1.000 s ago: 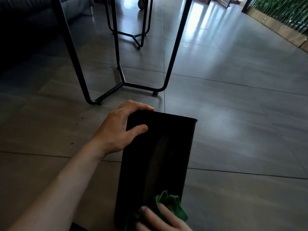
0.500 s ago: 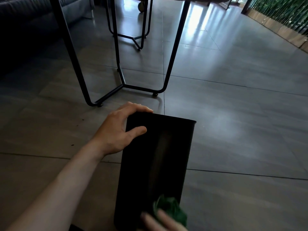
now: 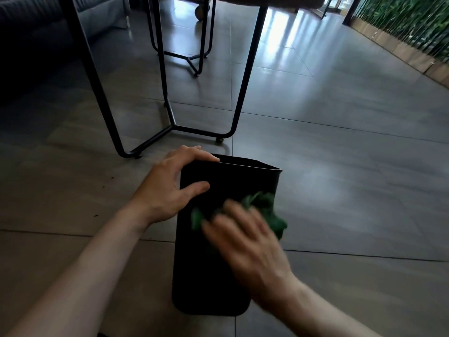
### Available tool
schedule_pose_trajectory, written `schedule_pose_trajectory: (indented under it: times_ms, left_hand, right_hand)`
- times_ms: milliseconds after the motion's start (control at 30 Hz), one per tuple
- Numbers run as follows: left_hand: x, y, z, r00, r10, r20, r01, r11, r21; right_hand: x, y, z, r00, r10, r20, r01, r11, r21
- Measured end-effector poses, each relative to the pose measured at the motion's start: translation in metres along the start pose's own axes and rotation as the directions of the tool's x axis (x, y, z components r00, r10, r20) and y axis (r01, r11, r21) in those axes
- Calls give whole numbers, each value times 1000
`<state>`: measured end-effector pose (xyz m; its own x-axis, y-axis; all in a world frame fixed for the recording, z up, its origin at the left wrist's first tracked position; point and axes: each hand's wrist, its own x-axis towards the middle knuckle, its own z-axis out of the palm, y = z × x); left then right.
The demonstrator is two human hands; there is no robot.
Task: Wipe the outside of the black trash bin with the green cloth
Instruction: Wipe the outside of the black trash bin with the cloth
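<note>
The black trash bin (image 3: 209,276) lies tipped over on the tiled floor, its open end pointing away from me. My left hand (image 3: 167,188) grips the far left corner of the rim, fingers curled over the edge and thumb on the upper side. My right hand (image 3: 250,249), blurred by motion, presses flat on the green cloth (image 3: 274,215) against the bin's upper side, near the right edge and a little below the rim. Part of the cloth hangs over the right edge.
Black metal table legs (image 3: 170,127) stand just beyond the bin's rim, with a second leg frame (image 3: 194,62) farther back. A dark sofa (image 3: 36,32) is at the far left. A green plant wall (image 3: 401,25) with a wooden base runs along the right.
My right hand has slid the green cloth from the bin's near end up toward the rim. My left hand keeps the same hold on the rim corner.
</note>
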<state>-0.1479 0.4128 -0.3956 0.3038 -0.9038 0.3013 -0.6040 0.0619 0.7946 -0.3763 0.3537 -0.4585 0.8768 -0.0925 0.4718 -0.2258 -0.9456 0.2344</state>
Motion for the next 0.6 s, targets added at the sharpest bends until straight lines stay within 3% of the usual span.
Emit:
schedule_pose_trajectory:
  times_ms: [67, 133, 200, 267, 333, 400, 500, 567, 600]
  left_hand:
    - [-1, 0, 0, 1000, -17, 2, 17, 1000, 2]
    - [-2, 0, 2, 1000, -16, 12, 16, 1000, 4]
    - [-1, -2, 3, 1000, -7, 10, 7, 999, 32]
    - [2, -2, 3, 1000, 10, 13, -10, 999, 53]
    - [4, -1, 3, 1000, 25, 15, -26, 998, 59]
    - [4, -2, 3, 1000, 25, 7, -26, 998, 61]
    - [5, -5, 4, 1000, 4, 4, -5, 998, 62]
    - [4, -6, 4, 1000, -5, 15, 4, 998, 68]
    - [4, -6, 4, 1000, -5, 21, 3, 997, 73]
  right_hand:
    - [-40, -22, 11, 942, -300, 148, 308, 951, -30]
    - [-56, -24, 9, 880, -402, 254, 426, 903, -45]
    - [-38, -11, 6, 935, -330, 133, 335, 942, -18]
    - [1, 13, -4, 998, -67, 6, 67, 996, 54]
    - [34, 39, -13, 983, 166, -76, -161, 984, 74]
    - [40, 41, -11, 970, 221, -100, -214, 974, 74]
    - [-14, 6, 9, 998, -50, -27, 52, 998, 40]
    - [-51, -15, 13, 948, -301, 104, 303, 953, -5]
    - [-58, -15, 11, 923, -352, 154, 358, 934, -11]
